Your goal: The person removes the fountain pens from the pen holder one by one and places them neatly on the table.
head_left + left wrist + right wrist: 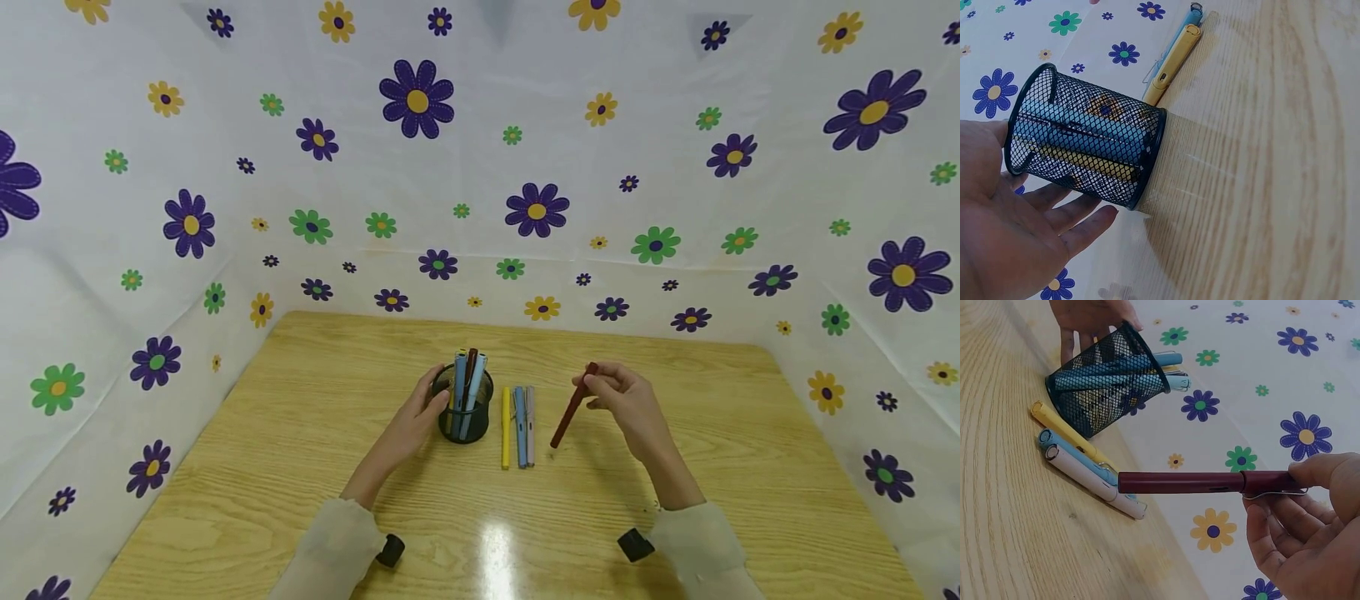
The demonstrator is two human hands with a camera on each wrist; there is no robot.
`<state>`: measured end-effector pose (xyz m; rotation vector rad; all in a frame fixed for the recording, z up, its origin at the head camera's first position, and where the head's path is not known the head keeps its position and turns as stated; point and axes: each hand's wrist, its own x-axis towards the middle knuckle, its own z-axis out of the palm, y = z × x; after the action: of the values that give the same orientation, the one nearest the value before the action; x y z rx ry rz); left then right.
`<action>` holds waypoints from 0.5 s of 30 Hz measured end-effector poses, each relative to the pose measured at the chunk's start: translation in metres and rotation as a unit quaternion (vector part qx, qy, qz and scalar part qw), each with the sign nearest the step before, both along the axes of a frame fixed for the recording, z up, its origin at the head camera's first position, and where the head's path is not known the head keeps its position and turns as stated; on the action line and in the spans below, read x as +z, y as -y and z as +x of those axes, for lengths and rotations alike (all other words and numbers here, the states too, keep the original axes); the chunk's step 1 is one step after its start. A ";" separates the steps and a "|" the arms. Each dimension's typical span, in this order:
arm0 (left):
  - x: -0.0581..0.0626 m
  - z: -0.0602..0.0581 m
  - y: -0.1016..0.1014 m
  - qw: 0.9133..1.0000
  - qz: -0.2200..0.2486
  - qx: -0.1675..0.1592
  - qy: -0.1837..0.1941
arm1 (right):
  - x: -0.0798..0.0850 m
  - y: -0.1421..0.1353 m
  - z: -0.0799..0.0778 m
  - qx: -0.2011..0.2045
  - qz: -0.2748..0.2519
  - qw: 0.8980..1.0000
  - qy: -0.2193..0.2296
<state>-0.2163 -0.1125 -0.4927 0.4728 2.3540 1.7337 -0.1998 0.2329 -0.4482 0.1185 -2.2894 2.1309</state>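
A black mesh pen holder [465, 421] stands upright on the table with several pens in it: blue, light blue, yellow and dark red. My left hand [408, 425] holds its left side, the thumb in front and the fingers around the back. My right hand [626, 404] pinches a dark red pen [1185, 482] by its capped end, where a metal clip shows. This pen slants down to the left above the table. Between the hands lie a yellow pen [506, 429], a blue pen [521, 429] and a pale pink pen [531, 429], side by side.
The wooden table [315, 400] carries all of this. A white flower-print cloth [480, 158] rises behind it and on both sides. A black strap piece [636, 545] sits at my right wrist, another [391, 551] at my left.
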 end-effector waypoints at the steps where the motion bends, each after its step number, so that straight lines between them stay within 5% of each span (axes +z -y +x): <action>1: 0.000 0.000 0.000 1.000 0.000 0.000 0.000 | -0.001 0.000 0.000 0.001 0.002 1.000 0.002; 15: -0.003 -0.002 -0.001 1.000 0.003 0.006 0.001 | -0.012 -0.002 -0.004 0.016 0.028 0.999 0.032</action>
<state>-0.2181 -0.1116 -0.4956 0.4577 2.3569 1.7457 -0.2038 0.2350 -0.4604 0.0890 -2.3993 2.1157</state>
